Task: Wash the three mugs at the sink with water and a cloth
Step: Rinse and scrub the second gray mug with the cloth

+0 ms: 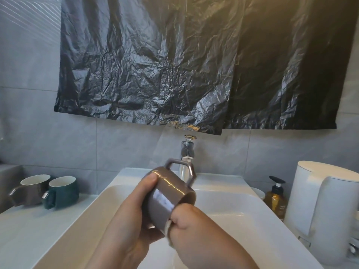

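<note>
My left hand [134, 216] grips a grey mug [167, 193] by its body and holds it tilted over the white sink [93, 212], handle up. My right hand [192, 228] has its fingers inside the mug's mouth, and a pale cloth [168, 230] shows between that hand and the rim. A thin stream of water drips below the hands. The chrome tap [186, 152] stands behind the mug. Two more mugs lie on their sides on the counter at the left: a brown one [33, 189] and a dark green one [63, 192].
A black plastic sheet [174, 65] hangs on the grey tiled wall above the tap. To the right of the sink stand an amber pump bottle [275, 199], a small white cup [258, 192] and a tall white appliance [322, 210].
</note>
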Demonstrator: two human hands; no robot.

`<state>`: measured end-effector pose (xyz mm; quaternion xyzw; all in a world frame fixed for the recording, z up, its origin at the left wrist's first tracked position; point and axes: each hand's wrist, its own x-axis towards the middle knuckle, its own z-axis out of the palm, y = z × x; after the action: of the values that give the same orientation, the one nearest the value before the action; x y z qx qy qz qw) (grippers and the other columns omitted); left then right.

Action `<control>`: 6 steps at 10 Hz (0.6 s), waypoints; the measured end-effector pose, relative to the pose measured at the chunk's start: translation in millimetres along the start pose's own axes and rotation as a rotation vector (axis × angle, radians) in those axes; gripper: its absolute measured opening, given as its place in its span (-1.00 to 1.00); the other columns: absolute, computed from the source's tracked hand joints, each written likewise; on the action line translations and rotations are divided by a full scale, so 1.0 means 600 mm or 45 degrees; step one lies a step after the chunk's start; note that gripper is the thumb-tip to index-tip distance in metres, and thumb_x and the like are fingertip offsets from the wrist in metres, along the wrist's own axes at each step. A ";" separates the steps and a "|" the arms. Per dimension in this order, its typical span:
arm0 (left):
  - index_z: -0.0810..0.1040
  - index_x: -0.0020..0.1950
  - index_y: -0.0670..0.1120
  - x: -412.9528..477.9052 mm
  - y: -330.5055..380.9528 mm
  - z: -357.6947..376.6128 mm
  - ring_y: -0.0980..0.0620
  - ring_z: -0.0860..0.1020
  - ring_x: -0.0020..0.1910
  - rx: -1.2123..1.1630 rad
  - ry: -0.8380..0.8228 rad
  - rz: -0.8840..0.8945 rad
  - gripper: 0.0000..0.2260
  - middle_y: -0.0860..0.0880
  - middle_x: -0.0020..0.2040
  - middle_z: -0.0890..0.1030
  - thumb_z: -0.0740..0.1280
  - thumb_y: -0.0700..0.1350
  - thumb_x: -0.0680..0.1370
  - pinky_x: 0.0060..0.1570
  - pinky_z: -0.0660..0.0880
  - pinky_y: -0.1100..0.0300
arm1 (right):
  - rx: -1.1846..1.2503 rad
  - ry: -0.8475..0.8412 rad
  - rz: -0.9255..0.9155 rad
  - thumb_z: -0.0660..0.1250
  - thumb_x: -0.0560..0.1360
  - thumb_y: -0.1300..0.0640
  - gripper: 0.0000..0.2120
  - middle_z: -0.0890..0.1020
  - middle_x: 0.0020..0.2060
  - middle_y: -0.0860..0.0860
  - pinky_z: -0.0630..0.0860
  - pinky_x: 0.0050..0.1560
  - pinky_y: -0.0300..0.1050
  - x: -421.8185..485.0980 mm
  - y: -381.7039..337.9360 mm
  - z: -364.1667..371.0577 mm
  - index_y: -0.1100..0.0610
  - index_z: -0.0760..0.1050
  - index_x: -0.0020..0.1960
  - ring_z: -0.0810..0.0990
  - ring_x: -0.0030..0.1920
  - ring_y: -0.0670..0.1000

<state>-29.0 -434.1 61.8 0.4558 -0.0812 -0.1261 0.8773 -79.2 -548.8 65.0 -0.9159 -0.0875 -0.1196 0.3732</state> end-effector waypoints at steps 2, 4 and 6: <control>0.75 -0.34 0.09 0.002 -0.004 0.000 -0.13 0.67 -0.16 0.102 0.025 0.026 -0.75 -0.09 -0.20 0.76 0.38 0.07 0.49 -0.20 0.57 0.00 | -0.072 0.090 -0.051 0.10 0.63 0.19 -0.79 0.35 -0.43 -0.03 0.31 -0.39 -0.33 -0.016 0.000 0.000 0.20 0.38 -0.15 0.34 -0.40 -0.07; 0.75 0.01 -0.15 0.011 0.000 -0.010 -0.19 0.68 -0.09 -0.135 0.036 -0.052 -0.53 -0.22 -0.02 0.74 0.41 0.15 0.28 0.04 0.54 -0.06 | 0.849 -0.113 -0.063 0.34 0.48 0.28 -0.67 0.72 0.05 0.07 0.60 0.19 -0.02 0.013 0.013 0.008 0.11 0.63 0.21 0.69 0.09 0.07; 0.69 0.15 -0.25 0.014 -0.003 -0.011 -0.23 0.68 0.10 -0.295 -0.015 -0.045 -0.35 -0.29 0.11 0.70 0.40 0.26 0.33 0.35 0.43 -0.14 | 1.031 -0.118 -0.212 0.26 0.53 0.34 -0.82 0.65 -0.26 0.06 0.52 -0.23 -0.24 0.019 0.013 0.009 0.15 0.62 -0.04 0.60 -0.30 -0.01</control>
<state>-19.3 -432.2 56.7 0.3520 -0.0633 -0.1529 0.9213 -65.5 -549.4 59.2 -0.6893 -0.2179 -0.0639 0.6880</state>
